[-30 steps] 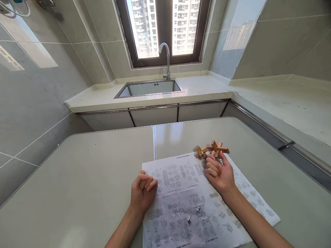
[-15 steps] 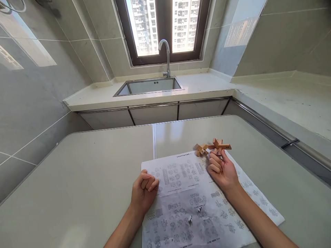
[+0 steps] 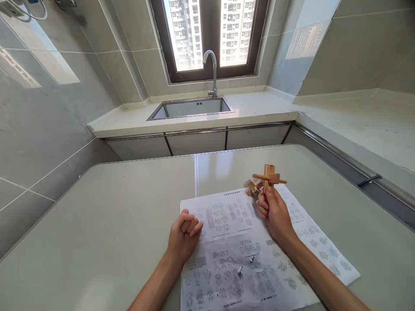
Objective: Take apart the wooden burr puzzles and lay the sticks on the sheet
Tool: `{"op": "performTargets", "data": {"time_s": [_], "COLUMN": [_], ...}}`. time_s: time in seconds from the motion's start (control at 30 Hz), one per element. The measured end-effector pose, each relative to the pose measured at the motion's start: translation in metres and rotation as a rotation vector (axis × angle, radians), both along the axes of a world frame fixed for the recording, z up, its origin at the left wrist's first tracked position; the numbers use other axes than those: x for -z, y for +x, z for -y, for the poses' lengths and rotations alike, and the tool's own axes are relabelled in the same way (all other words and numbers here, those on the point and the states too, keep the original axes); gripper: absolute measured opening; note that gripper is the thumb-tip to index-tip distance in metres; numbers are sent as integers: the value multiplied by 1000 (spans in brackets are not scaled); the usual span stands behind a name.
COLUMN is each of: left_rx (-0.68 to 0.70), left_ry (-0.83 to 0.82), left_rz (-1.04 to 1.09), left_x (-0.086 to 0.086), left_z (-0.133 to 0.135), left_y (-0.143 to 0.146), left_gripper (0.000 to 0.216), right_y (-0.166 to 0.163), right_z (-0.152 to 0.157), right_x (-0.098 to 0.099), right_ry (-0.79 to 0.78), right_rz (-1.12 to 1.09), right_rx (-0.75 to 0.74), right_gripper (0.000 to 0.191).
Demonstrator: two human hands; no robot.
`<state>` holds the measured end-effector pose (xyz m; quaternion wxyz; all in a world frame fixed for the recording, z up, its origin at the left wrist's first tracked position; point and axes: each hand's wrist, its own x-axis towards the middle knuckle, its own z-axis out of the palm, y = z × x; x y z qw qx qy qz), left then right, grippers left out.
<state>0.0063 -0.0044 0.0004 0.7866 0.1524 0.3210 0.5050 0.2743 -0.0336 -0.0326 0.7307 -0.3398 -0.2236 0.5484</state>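
Note:
Between the thumb and fingers of my right hand [image 3: 275,214] is a wooden burr puzzle [image 3: 269,176], its crossed sticks pointing up and out to both sides. Just left of it, a second small cluster of interlocked wooden pieces [image 3: 253,188] rests at the far edge of a printed instruction sheet [image 3: 227,237]. My left hand [image 3: 186,232] lies at the sheet's left edge with its fingers curled in and nothing visible in them. Rows of small puzzle drawings cover the creased sheet, which has a few torn spots.
The pale table [image 3: 97,233] has a seam [image 3: 196,175] running away from me. Beyond it stands a white counter [image 3: 126,121] with a sink [image 3: 191,108] and a curved faucet [image 3: 214,71] under a window. Another counter [image 3: 363,121] runs along the right.
My right hand has turned and lifted the wooden puzzle a little, so one stick now points upward. My left hand keeps its curled pose. The whole view has shifted slightly.

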Motion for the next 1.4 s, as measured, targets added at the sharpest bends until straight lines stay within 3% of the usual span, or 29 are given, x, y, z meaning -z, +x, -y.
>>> {"op": "performTargets", "data": {"time_s": [0.13, 0.27, 0.4, 0.43, 0.5, 0.63, 0.73, 0.87, 1.23, 1.4], "left_rx": [73, 101, 43, 42, 71, 238, 330, 309, 271, 298], "left_ry": [110, 338, 594, 639, 712, 809, 839, 813, 708, 672], "left_rz": [-132, -454, -679, -687, -672, -686, -714, -700, -680, -605], "left_x": [1, 3, 3, 3, 4, 6, 6, 3, 7, 7], "left_z": [5, 17, 31, 33, 36, 37, 34, 31, 24, 24], "left_y": [3, 13, 21, 22, 22, 19, 14, 9, 8, 10], "left_gripper": [58, 50, 22, 25, 58, 105, 111, 99, 105, 98], "right_y": [-14, -30, -40, -41, -42, -43, -45, -49, -59, -63], "right_z": [11, 21, 26, 26, 27, 29, 32, 34, 33, 32], "right_x": [1, 0, -3, -3, -3, -6, -8, -9, 1, -1], "right_ry": [20, 103, 227, 250, 284, 281, 288, 334, 295, 249], "right_rz": [291, 629, 870, 891, 893, 990, 1136, 1205, 1159, 1053], "right_rx": [-20, -64, -154, -178, -214, -286, -335, -369, -358, -420], "right_gripper": [20, 22, 12, 12, 14, 20, 25, 29, 21, 28]}}
